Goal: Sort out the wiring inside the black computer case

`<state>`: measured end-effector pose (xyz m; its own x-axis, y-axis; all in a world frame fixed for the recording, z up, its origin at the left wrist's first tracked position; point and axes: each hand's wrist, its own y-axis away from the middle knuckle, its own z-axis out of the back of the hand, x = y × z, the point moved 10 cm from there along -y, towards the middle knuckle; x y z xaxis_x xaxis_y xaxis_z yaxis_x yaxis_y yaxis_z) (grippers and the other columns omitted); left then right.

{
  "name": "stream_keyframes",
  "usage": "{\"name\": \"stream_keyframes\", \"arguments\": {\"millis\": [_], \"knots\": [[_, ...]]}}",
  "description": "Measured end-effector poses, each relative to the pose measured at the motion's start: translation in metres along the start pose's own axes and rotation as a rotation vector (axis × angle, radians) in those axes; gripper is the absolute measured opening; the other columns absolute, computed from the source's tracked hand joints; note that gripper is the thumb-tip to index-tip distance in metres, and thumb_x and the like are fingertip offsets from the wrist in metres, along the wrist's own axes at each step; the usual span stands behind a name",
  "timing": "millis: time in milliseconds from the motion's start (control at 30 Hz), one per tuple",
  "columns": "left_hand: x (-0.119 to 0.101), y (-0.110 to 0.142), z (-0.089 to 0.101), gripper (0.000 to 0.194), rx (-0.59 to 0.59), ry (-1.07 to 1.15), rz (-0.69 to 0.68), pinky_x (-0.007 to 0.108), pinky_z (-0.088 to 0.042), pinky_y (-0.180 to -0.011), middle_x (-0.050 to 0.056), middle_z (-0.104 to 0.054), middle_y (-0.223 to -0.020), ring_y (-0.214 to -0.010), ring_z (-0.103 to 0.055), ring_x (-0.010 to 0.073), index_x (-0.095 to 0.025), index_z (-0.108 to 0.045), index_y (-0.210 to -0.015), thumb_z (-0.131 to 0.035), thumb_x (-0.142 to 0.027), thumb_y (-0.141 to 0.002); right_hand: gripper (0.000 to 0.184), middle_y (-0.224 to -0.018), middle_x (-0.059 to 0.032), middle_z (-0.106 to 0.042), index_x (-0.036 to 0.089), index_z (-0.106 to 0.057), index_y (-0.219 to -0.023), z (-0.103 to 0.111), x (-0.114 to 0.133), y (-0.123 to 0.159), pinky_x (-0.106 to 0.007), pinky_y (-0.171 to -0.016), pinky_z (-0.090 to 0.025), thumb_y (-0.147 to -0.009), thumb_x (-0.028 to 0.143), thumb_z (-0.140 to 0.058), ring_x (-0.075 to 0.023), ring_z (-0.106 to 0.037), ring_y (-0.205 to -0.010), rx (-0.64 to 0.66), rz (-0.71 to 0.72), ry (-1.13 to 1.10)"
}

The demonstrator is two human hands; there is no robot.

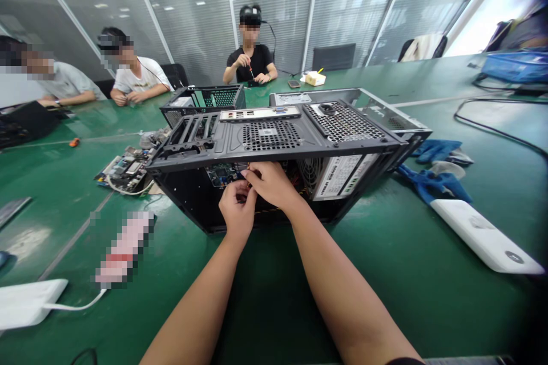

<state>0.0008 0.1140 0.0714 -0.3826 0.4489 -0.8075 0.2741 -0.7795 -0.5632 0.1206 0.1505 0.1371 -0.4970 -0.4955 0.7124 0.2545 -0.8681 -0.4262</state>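
Case (265, 151) on table (368, 274), near side open. Left hand (238, 209) and right hand (270, 183) at opening, fingers curled together before board (220, 175); whether gripping anything, cannot tell. Case likely heavy, stiff: hold frame edges. Board likely fragile.

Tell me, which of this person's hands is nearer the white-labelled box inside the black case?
Right. The right hand is apart from the white-labelled box, to its left in the picture; the left hand is farther left.
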Motion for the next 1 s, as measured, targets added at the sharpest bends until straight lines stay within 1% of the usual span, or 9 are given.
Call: {"name": "stream_keyframes", "arguments": {"millis": [100, 233, 467, 700, 867, 1000], "knots": [[-0.001, 0.0, 0.004, 0.014, -0.037, -0.019, -0.005, 0.022, -0.05, -0.062, 0.001, -0.063, -0.078, -0.064, -0.058, 0.011, -0.017, -0.063, -0.087, -0.07, -0.028, -0.082, 0.03, -0.058, 0.0031, -0.049, 0.02, -0.046, -0.059, -0.001, 0.0, 0.0, -0.027, -0.061, -0.028, -0.088, 0.023, -0.056, -0.0118, -0.042, -0.058, 0.005, -0.009, -0.003], [-0.002, 0.0, 0.006, 0.014, -0.048, -0.035, -0.011, 0.023, -0.05, -0.064, 0.002, -0.064, -0.076, -0.068, -0.06, 0.0127, -0.017, -0.064, -0.082, -0.065, -0.03, -0.086, 0.031, -0.057, 0.0035, -0.049, 0.02, -0.046, -0.059, -0.001, 0.0, 0.0, -0.027, -0.06, -0.027, -0.088, 0.024, -0.056, -0.0113, -0.04, -0.057, 0.004, -0.005, -0.008], [0.002, 0.001, 0.001, 0.016, 0.003, 0.005, 0.009, 0.027, -0.053, -0.073, 0.005, -0.072, -0.084, -0.074, -0.066, 0.0158, -0.017, -0.069, -0.092, -0.059, -0.03, -0.09, 0.032, -0.054, 0.0042, -0.047, 0.02, -0.044, -0.058, -0.002, -0.002, 0.001, -0.027, -0.059, -0.027, -0.088, 0.026, -0.056, -0.0109, -0.042, -0.055, 0.014, -0.003, -0.026], [0.009, 0.001, -0.003, 0.02, 0.033, 0.043, 0.059, 0.027, -0.053, -0.068, 0.004, -0.072, -0.08, -0.069, -0.068, 0.0157, -0.017, -0.069, -0.095, -0.056, -0.032, -0.093, 0.028, -0.058, 0.0033, -0.049, 0.02, -0.047, -0.061, -0.002, 0.001, 0.0, -0.027, -0.06, -0.028, -0.088, 0.024, -0.054, -0.0119, -0.043, -0.057, 0.029, 0.009, -0.041], [0.005, 0.001, -0.002, 0.017, 0.029, 0.03, 0.028, 0.027, -0.054, -0.07, 0.005, -0.071, -0.083, -0.072, -0.066, 0.0154, -0.017, -0.068, -0.094, -0.06, -0.032, -0.091, 0.031, -0.056, 0.004, -0.046, 0.02, -0.044, -0.059, -0.002, 0.0, 0.0, -0.027, -0.06, -0.027, -0.088, 0.024, -0.054, -0.0115, -0.041, -0.056, 0.019, 0.009, -0.021], [0.007, 0.001, -0.002, 0.018, 0.025, 0.02, 0.036, 0.026, -0.053, -0.066, 0.004, -0.069, -0.081, -0.07, -0.064, 0.0142, -0.017, -0.066, -0.091, -0.062, -0.034, -0.089, 0.031, -0.057, 0.0041, -0.046, 0.02, -0.043, -0.059, -0.002, 0.0, 0.0, -0.027, -0.06, -0.027, -0.088, 0.024, -0.054, -0.0113, -0.041, -0.057, 0.019, 0.017, -0.024]]}}
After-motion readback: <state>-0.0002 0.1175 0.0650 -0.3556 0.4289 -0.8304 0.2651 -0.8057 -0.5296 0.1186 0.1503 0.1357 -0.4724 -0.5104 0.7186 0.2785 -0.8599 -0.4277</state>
